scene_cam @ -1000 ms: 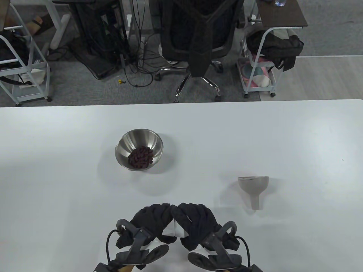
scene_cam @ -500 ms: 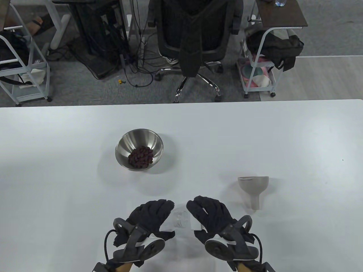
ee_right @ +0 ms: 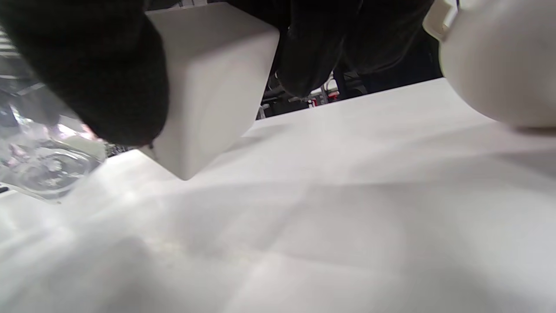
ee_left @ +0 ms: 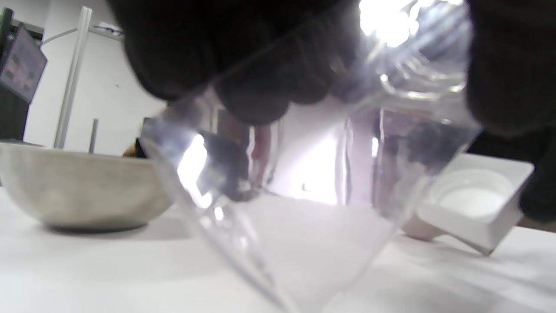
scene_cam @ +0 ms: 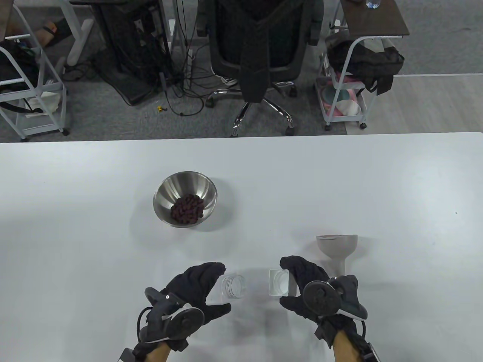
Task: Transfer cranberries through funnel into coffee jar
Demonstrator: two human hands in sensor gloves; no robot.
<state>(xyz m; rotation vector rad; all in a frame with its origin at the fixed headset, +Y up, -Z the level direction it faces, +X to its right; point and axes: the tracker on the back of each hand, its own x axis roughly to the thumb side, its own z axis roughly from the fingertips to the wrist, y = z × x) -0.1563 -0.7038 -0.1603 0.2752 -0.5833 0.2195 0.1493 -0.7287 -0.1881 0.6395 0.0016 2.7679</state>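
Hands apart at near desk (scene_cam: 339,181) edge: left hand (scene_cam: 196,288) gripping clear jar (scene_cam: 232,286), tilted; right hand (scene_cam: 305,284) holding white lid (scene_cam: 278,282). Funnel (scene_cam: 337,250) just right; cranberries (scene_cam: 186,208) in steel bowl (scene_cam: 181,184) farther left.

The right hand (ee_right: 100,74) grips a white square lid (ee_right: 208,82), dark fingers (ee_right: 312,52) pressing its top and side, one corner tipped down just above the counter (ee_right: 330,208). Left of the hand lies blurred clear glass, the jar (ee_right: 39,161). To its right bulges the pale funnel (ee_right: 499,61).
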